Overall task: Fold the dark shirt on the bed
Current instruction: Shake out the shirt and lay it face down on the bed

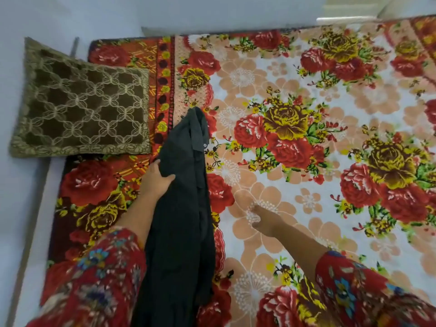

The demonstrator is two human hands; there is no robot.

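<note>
The dark shirt (181, 208) is bunched into a long strip running from the near edge of the bed toward the pillow, with a button showing near its far end. My left hand (157, 179) grips its left side about halfway up, thumb over the cloth, and the lower part drapes beside my forearm. My right hand (256, 214) rests on the floral bed cover (295, 74) just right of the shirt, apart from it; its fingers are blurred and look stretched out.
An olive-brown patterned pillow (80, 102) lies at the bed's far left corner. The pale wall and bed edge (30, 220) run along the left. The flat floral cover spreads to the right of the shirt.
</note>
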